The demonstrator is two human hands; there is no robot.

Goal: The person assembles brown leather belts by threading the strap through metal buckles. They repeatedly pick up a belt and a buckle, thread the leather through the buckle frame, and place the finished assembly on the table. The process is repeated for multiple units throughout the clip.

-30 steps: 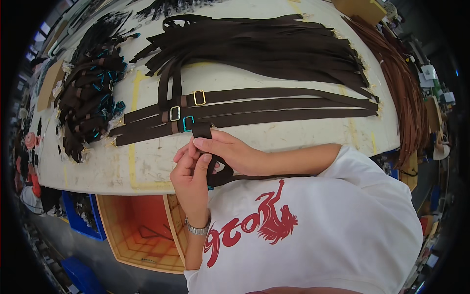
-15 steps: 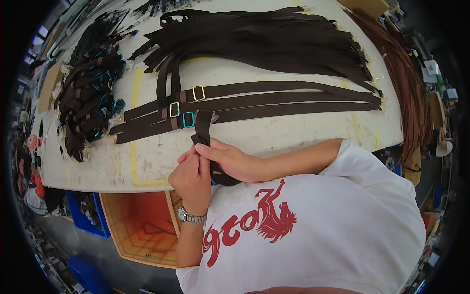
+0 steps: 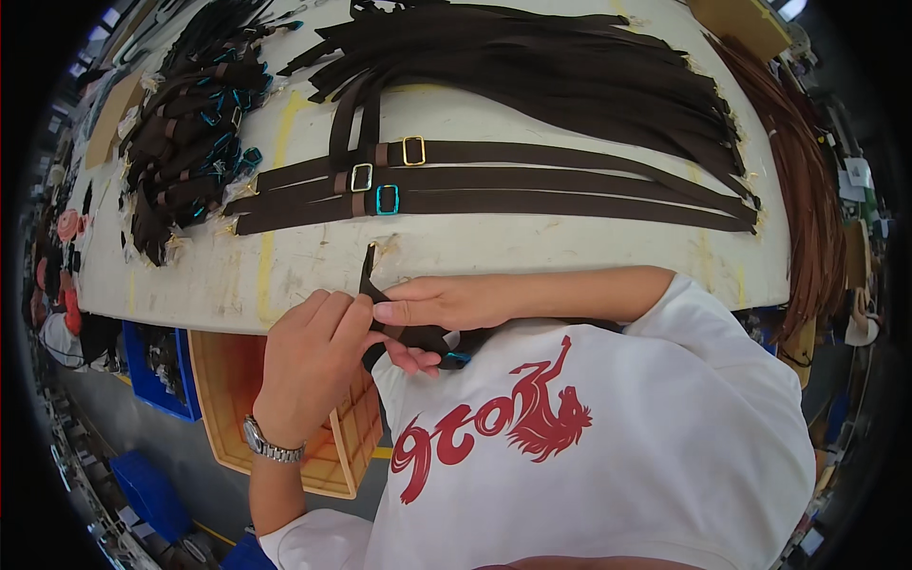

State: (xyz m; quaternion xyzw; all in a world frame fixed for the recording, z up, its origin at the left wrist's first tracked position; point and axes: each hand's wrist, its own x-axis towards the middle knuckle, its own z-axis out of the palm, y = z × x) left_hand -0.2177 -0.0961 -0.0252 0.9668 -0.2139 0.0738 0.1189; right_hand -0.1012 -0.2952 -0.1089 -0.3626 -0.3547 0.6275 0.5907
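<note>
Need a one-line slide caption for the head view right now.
Both hands, left and right, pinch a dark strap at the table edge, near three buckled straps.

The strap (image 3: 380, 304) in the hands is dark brown; three laid-out straps (image 3: 532, 185) match it, their buckles gold (image 3: 413, 151), silver (image 3: 362, 178) and teal (image 3: 387, 199). The surface (image 3: 532, 242) is off-white with yellow lines; the shirt (image 3: 608, 446) is white with red print.

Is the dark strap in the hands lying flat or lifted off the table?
Lifted: both hands pinch the dark strap at the table edge.
</note>
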